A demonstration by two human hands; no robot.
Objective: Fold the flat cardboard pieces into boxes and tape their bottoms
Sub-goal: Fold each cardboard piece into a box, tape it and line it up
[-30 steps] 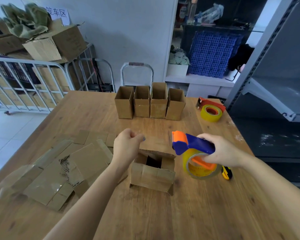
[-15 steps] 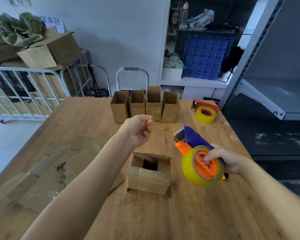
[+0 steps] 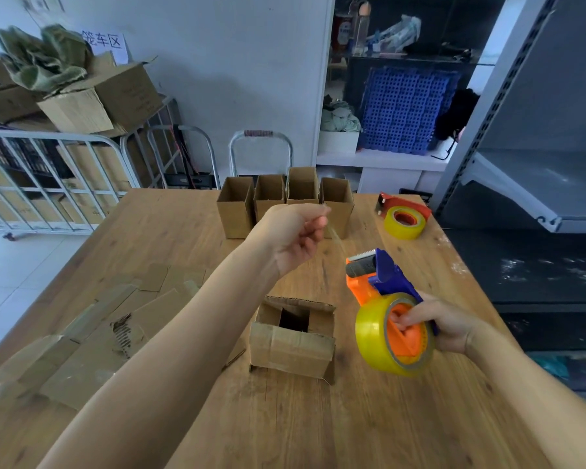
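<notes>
Wooden table (image 3: 352, 418) fills the view. Its far edge meets a white wall, and its right edge runs beside a grey metal shelf (image 3: 521, 184). Bare wood lies near the person, in front of the box and to its right.

A half-folded box (image 3: 290, 346) stands at the middle of the table with loose flaps and a dark gap facing up. Its long side runs left to right. Flat cardboard pieces (image 3: 92, 343) lie spread on the left part of the table, near the left edge. Four finished boxes (image 3: 285, 204) stand in a row at the far edge, openings up, touching side by side. A spare tape roll (image 3: 405, 222) in a red holder sits at the far right corner.

The right hand (image 3: 444, 324) grips the tape dispenser (image 3: 386, 282) above the table, just right of the box. The yellow roll is nearest the person and the toothed cutter end points away and a little left. The left hand (image 3: 291, 236) is raised over the middle, fingers curled, pinching the end of a thin clear tape strip (image 3: 335, 238) that slants down to the cutter.

A wall sign (image 3: 105, 40) reads 笼车区.
</notes>
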